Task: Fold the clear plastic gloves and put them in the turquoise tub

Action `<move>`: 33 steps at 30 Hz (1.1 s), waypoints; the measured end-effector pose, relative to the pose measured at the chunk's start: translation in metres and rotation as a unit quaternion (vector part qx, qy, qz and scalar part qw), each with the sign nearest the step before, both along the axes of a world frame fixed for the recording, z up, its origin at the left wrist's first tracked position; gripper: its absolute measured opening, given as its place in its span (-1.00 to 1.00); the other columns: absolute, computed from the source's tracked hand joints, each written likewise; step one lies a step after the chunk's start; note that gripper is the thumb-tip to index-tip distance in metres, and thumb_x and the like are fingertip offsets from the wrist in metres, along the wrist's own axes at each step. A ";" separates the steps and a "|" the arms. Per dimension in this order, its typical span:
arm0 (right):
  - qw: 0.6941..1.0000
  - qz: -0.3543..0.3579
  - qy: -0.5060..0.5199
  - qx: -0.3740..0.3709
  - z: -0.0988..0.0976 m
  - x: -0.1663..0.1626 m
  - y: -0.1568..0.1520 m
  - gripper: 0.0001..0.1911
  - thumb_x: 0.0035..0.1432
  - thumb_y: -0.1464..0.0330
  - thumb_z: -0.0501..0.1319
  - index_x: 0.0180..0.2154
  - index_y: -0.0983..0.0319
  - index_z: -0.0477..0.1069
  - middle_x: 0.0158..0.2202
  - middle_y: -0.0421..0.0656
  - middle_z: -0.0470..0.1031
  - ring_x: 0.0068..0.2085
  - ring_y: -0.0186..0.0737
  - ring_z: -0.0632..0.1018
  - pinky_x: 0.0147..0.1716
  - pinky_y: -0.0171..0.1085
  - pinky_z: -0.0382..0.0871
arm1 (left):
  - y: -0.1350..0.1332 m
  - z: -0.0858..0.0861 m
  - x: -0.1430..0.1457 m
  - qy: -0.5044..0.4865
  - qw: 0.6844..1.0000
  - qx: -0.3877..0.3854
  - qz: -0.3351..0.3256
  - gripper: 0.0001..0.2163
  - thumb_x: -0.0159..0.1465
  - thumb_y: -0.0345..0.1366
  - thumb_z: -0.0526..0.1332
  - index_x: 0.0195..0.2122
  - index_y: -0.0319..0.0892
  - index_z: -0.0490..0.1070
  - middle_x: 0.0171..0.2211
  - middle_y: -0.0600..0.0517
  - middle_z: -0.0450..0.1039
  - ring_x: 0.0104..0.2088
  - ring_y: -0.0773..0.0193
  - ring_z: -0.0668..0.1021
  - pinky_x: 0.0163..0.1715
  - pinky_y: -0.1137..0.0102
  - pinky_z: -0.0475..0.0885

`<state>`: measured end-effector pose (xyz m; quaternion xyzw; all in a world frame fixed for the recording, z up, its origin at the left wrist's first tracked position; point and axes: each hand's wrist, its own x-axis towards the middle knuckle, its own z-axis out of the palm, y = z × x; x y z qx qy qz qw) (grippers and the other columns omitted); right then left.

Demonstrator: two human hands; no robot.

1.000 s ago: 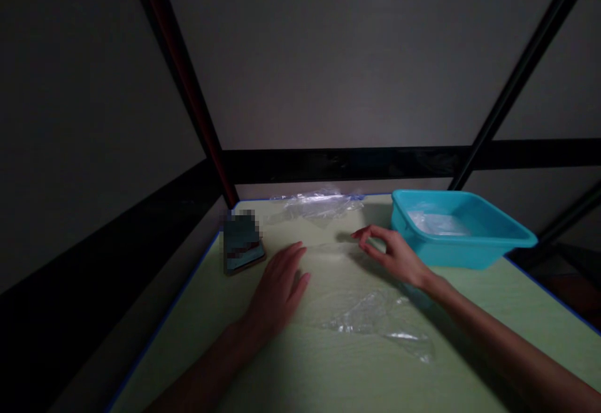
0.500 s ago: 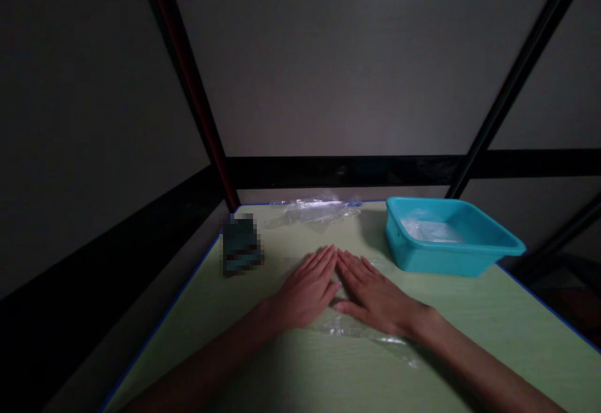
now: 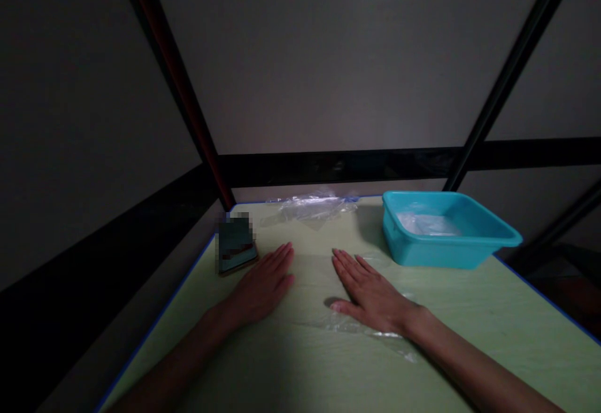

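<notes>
A clear plastic bag lies flat on the light green table, its wrinkled near edge catching the light. Flat on the bag rests my right hand, fingers stretched forward and thumb out to the left. My left hand is laid palm down to the left, fingers extended, over or beside the bag's left part; the bag's outline there is too faint to tell. Neither hand grips anything. Bare tabletop or clear film shows in the gap between them.
At the right stands a turquoise plastic basin with clear plastic packets inside. More crumpled clear plastic lies along the far table edge. A dark, partly pixelated flat object sits at the left, close to my left hand.
My left hand has slid left, away from the right hand, toward the dark object. My right hand has stayed almost in place on the bag.
</notes>
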<state>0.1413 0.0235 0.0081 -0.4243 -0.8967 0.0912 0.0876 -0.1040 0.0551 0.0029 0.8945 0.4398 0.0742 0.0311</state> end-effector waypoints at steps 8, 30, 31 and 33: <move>0.987 -0.062 0.146 -0.023 0.018 0.015 -0.001 -0.49 0.23 0.22 -0.18 0.15 0.32 -0.02 0.13 -0.03 0.12 0.12 -0.15 0.18 0.10 -0.07 0.00 | -0.007 0.009 -0.005 -0.074 0.996 0.041 -0.007 -0.58 0.29 -0.28 -0.13 0.17 -0.25 -0.09 0.19 -0.08 -0.05 0.17 0.23 0.05 0.11 0.23 0.02; 0.998 0.005 0.056 0.011 0.023 -0.003 0.007 -0.49 0.11 0.46 -0.12 0.14 0.25 0.00 0.09 -0.09 0.21 0.13 -0.17 0.15 0.11 0.03 -0.24 | -0.059 0.036 0.040 -0.109 0.956 -0.002 -0.274 -0.70 0.17 -0.32 0.03 -0.08 -0.27 0.30 -0.20 -0.15 0.43 -0.15 0.15 0.42 -0.05 0.25 0.22; 0.998 0.022 0.056 0.003 0.025 -0.005 0.005 -0.48 0.11 0.46 -0.11 0.15 0.24 -0.01 0.10 -0.10 0.20 0.14 -0.16 0.12 0.11 0.04 -0.26 | -0.062 0.037 0.043 -0.105 0.953 -0.014 -0.284 -0.69 0.17 -0.31 0.03 -0.06 -0.26 0.29 -0.23 -0.14 0.43 -0.18 0.15 0.42 -0.07 0.26 0.24; 0.996 0.060 0.061 -0.009 0.027 -0.009 0.001 -0.45 0.10 0.47 -0.10 0.16 0.22 -0.05 0.10 -0.12 0.20 0.16 -0.16 0.08 0.12 0.03 -0.28 | -0.068 0.037 0.049 -0.103 0.944 -0.042 -0.310 -0.68 0.18 -0.29 0.03 -0.04 -0.22 0.26 -0.28 -0.09 0.45 -0.22 0.17 0.43 -0.12 0.28 0.26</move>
